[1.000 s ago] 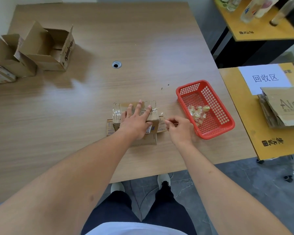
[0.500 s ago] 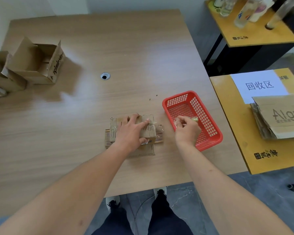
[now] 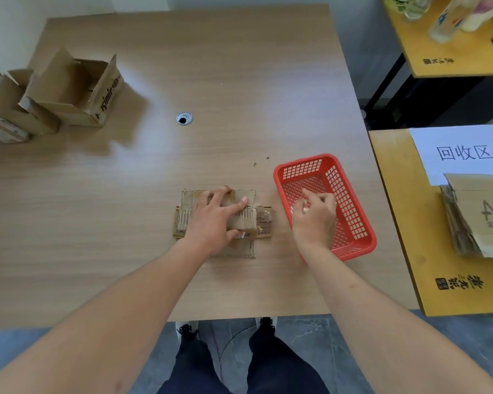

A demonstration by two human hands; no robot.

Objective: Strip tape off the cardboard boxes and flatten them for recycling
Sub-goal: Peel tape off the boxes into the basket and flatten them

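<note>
A small flattened cardboard box (image 3: 251,220) with strips of clear tape lies on the wooden table (image 3: 211,66) in front of me. My left hand (image 3: 215,220) presses flat on top of it, fingers spread. My right hand (image 3: 313,214) hovers over the red plastic basket (image 3: 350,200) and pinches a crumpled piece of clear tape (image 3: 298,204) at its fingertips. Two open, standing cardboard boxes, a larger one (image 3: 77,92) and a smaller one (image 3: 15,109), wait at the far left of the table.
A yellow side table (image 3: 427,251) on the right carries a white paper sign (image 3: 461,152) and a stack of flattened cardboard (image 3: 478,217). Another yellow table (image 3: 427,52) at the back right holds bottles. A cable hole (image 3: 184,118) sits mid-table.
My right hand has moved from the box's right edge over into the red basket, carrying the peeled tape. The left hand stays pressed on the box.
</note>
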